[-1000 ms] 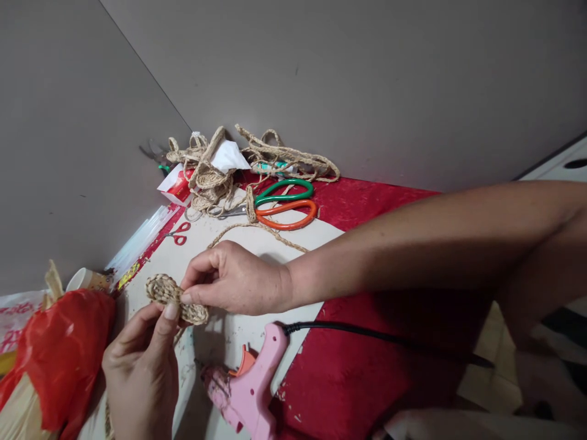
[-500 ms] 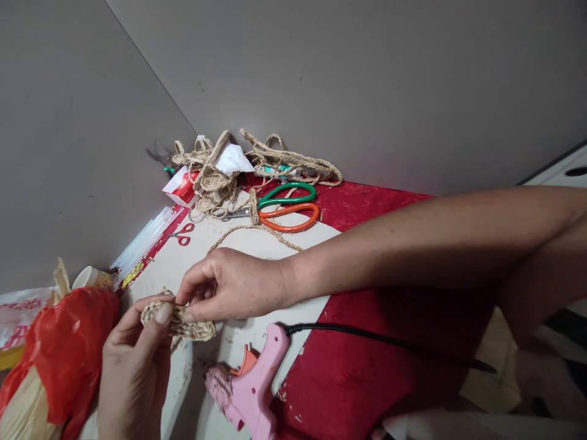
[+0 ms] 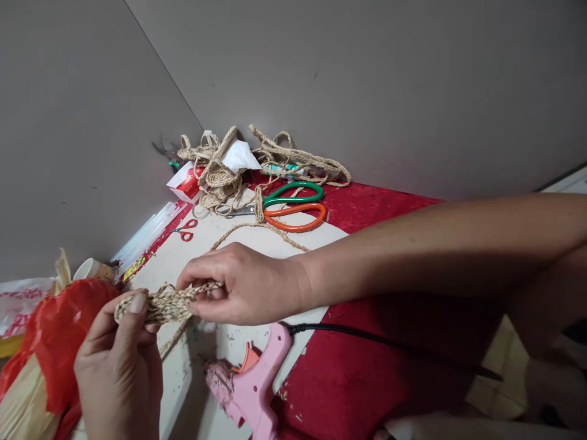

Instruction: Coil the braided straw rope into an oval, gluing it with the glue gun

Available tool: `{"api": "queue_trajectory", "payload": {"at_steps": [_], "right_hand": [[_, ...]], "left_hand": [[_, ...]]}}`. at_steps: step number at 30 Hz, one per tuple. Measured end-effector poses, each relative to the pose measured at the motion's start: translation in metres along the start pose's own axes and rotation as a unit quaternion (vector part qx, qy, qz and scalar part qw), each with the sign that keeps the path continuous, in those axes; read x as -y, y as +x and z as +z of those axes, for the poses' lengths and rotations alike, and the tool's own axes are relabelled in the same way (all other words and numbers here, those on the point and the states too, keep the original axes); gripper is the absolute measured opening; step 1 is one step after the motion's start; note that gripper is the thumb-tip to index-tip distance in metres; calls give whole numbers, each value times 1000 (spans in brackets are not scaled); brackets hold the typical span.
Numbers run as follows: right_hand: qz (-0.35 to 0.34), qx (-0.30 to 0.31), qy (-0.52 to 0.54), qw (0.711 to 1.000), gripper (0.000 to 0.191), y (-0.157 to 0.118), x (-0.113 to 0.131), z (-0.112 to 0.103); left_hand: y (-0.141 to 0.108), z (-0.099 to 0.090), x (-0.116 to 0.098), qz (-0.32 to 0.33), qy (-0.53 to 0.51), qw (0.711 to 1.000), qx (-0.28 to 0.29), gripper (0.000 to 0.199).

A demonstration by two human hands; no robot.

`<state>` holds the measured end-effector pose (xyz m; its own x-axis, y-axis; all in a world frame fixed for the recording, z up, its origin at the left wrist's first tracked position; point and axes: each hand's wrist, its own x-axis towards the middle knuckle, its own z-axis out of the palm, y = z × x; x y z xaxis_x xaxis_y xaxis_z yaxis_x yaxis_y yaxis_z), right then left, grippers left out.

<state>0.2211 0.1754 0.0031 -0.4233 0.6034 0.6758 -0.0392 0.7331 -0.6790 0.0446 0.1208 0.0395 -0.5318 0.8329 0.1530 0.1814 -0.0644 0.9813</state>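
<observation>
A small flat piece of coiled braided straw cord is held between both hands above the white board. My left hand pinches its left end, thumb on top and fingers beneath. At its right end, my right hand is closed on the braid, with a strand running up into the curled fingers. A length of cord hangs from the piece down toward the board. Just below my right hand lies a pink glue gun with an orange trigger and a black cable.
Large scissors with green and orange handles lie behind my right hand, near small red scissors. Braided cord is heaped against the wall. Clear glue sticks, a paper cup and a red plastic bag stand left.
My left hand has moved left and down with its end of the braided piece. The piece now shows stretched between the hands, and my right hand has shifted slightly right.
</observation>
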Motion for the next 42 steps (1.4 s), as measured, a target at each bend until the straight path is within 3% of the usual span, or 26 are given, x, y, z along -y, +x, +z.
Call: {"api": "queue_trajectory", "payload": {"at_steps": [8,15,19,24,27,32,38,42], "right_hand": [[-80,47,-109,990,30,-5,-3,0],[-81,13,-73,994,21,-3,-5,1],[-47,6,-35,998,20,-2,-4,0],[6,-17,13,1000,12,2,-2,-1],[92,-15,75,993,9,6,1,-3],[251,10,216,943,13,14,2,-7],[274,25,256,927,11,18,-8,-8],[281,51,265,921,12,14,-8,-5]], "left_hand": [[-6,7,-1,-18,-53,998,-13,24],[-2,4,0,10,-80,994,69,17],[-1,3,-1,10,-100,987,123,19],[-5,3,0,17,-79,989,125,22],[-7,1,-3,10,-54,992,116,24],[-11,0,-7,-2,-22,992,124,39],[-12,7,-8,-16,-30,987,157,59],[-9,11,-4,-52,-49,991,117,32]]}}
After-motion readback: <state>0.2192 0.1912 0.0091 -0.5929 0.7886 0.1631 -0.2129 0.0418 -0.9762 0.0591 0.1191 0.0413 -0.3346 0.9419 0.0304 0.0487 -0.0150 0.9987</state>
